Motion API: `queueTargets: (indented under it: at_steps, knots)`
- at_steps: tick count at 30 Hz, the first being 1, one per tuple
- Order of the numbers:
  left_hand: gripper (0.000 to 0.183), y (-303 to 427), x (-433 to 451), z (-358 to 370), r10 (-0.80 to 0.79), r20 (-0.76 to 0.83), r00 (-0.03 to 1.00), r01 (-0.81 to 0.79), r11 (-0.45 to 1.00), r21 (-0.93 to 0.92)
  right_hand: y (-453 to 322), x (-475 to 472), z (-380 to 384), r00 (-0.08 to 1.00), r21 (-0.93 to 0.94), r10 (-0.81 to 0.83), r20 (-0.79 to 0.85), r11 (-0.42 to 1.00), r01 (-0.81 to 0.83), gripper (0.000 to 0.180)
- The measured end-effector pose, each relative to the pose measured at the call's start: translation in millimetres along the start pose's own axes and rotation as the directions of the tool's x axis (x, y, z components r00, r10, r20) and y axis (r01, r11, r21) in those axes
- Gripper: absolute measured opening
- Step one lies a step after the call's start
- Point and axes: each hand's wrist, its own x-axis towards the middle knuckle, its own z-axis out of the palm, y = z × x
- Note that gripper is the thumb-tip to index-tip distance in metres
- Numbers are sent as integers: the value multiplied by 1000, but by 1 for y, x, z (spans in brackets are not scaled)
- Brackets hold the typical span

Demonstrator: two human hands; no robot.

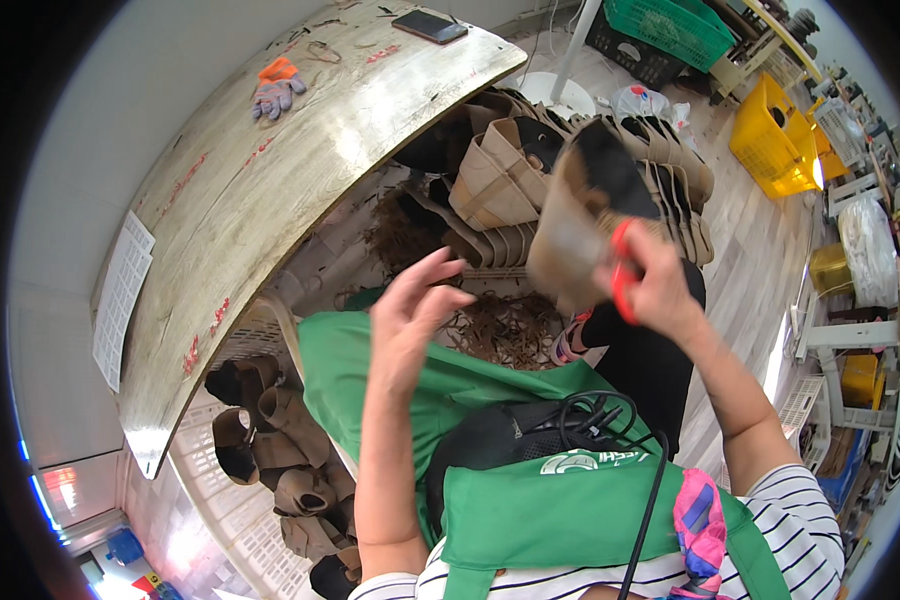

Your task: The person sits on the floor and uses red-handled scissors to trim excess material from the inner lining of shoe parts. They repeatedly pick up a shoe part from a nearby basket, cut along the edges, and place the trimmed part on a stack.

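My right hand (649,277) grips red-handled scissors (624,274), whose blades are blurred and partly hidden. Behind and beside the scissors is a tan shoe upper with black lining (562,232), blurred; whether my right hand also holds it, I cannot tell. To the left my left hand (416,304) is raised over my green apron (390,360), fingers apart and holding nothing. Beyond both hands, more tan shoe uppers (499,176) stand packed in rows. Brown trimmings (506,330) lie on the floor between my hands and those rows.
A curved wooden table (307,150) spans the left, bearing a glove (276,90), a phone (429,27) and a printed sheet (124,300). Below it, a white plastic basket (225,510) holds tan uppers. Yellow crates (776,139) and a green crate (667,30) stand at the upper right.
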Motion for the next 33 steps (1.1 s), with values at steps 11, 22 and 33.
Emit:
queueTargets:
  at_steps: [11, 22, 33]
  knots:
    - [19, -64, -154, -233, 63, -828, 558, -88, 996, 16, 165, 145, 110, 953, -1, 289, -91, 957, -291, 34]
    - [30, -197, -320, -331, -335, -940, 60, 484, 834, -266, 223, 133, 96, 933, -121, 360, 29, 927, -354, 47]
    - [52, -224, -323, -528, -256, -960, -113, -51, 966, -252, 153, 22, 50, 907, 4, 422, 6, 907, -422, 28]
